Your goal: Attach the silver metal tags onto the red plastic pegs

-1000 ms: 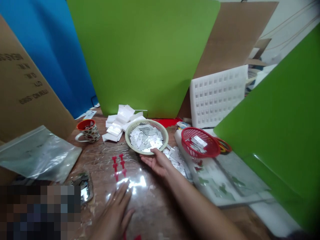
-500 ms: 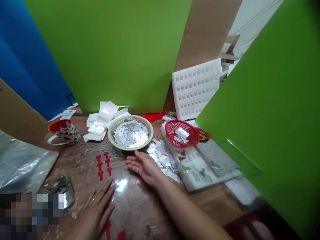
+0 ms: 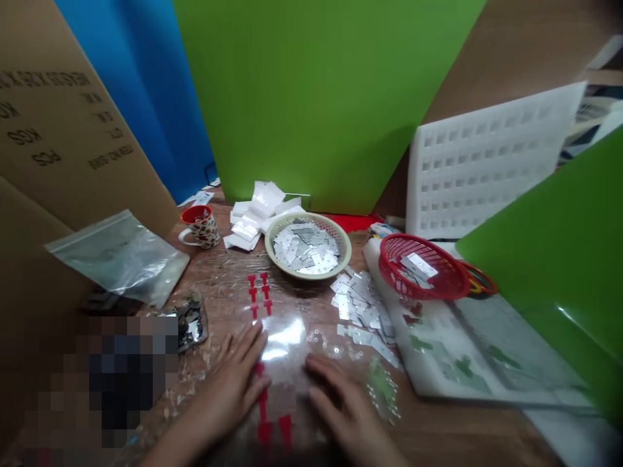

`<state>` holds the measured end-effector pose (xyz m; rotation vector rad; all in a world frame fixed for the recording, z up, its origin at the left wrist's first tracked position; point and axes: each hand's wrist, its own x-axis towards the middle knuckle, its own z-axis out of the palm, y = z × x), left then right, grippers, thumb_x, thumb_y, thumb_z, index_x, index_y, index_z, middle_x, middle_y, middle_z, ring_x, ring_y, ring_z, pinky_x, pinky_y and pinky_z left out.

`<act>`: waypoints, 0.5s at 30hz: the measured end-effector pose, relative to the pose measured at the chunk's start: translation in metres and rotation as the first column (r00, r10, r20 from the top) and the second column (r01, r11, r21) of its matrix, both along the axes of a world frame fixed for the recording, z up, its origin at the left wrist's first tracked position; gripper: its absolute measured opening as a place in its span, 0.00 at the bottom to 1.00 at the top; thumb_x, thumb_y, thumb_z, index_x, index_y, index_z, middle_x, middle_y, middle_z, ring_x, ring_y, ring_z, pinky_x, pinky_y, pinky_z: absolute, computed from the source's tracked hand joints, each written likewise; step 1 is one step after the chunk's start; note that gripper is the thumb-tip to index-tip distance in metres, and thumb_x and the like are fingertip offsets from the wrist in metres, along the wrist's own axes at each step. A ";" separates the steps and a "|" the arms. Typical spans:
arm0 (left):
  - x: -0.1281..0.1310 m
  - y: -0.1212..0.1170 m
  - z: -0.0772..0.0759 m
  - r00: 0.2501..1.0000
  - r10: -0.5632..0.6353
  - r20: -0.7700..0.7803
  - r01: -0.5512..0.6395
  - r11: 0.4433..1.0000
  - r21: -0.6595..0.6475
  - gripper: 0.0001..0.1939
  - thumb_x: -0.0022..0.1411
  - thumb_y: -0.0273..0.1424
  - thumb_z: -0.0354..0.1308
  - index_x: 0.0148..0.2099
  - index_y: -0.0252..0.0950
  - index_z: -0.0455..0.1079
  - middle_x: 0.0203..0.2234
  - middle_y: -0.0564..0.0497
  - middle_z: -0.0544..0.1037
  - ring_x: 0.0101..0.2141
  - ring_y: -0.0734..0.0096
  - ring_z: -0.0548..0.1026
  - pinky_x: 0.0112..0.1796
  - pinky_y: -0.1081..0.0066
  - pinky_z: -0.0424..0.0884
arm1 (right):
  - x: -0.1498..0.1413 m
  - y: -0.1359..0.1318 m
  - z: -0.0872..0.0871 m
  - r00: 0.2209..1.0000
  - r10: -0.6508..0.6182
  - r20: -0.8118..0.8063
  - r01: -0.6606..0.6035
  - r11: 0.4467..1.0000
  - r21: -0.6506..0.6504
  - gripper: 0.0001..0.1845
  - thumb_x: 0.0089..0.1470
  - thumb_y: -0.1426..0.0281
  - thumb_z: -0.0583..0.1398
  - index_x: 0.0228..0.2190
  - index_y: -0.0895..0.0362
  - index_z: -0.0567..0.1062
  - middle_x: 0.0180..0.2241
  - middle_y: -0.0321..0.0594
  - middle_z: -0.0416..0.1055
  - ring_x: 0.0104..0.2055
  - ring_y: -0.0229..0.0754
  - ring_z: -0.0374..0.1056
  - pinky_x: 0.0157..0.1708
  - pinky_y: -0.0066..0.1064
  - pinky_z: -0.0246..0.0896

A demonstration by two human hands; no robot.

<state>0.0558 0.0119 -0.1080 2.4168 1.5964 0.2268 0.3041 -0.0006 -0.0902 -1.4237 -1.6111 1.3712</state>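
Observation:
My left hand [image 3: 236, 376] lies flat on the table with its fingers stretched out. Red T-shaped pieces [image 3: 253, 294] stand in two short columns just beyond its fingertips, and more red pieces [image 3: 285, 429] lie between my two hands. My right hand [image 3: 343, 402] is low over the table, its fingers a little bent and apart, with nothing visible in it. Small clear rings [image 3: 335, 350] and a green piece with small white bits around it [image 3: 383, 386] are close to that hand. Flat metal plates [image 3: 363, 301] are heaped beyond it.
A cream basket [image 3: 307, 275] holds more metal plates, and a red basket [image 3: 445, 285] sits on a white foam board [image 3: 428, 373]. White packets [image 3: 265, 198], a patterned mug [image 3: 204, 233], a plastic bag [image 3: 126, 256] and a box of dark parts [image 3: 192, 324] are around. Green panels [image 3: 316, 97] enclose the back.
My right hand has drawn back from beside the cream basket toward my body. My left hand stays flat near the red pieces. The view has turned to the left.

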 end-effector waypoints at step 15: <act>-0.013 -0.010 -0.015 0.999 0.027 0.018 -0.028 0.993 0.119 0.33 0.64 0.39 0.50 0.68 0.40 0.47 0.64 0.41 0.57 0.62 0.54 0.58 0.56 0.55 0.64 | -0.019 0.023 0.025 0.995 0.088 -0.046 -0.084 0.993 0.087 0.25 0.53 0.66 0.62 0.54 0.52 0.70 0.57 0.46 0.66 0.60 0.52 0.60 0.62 0.49 0.50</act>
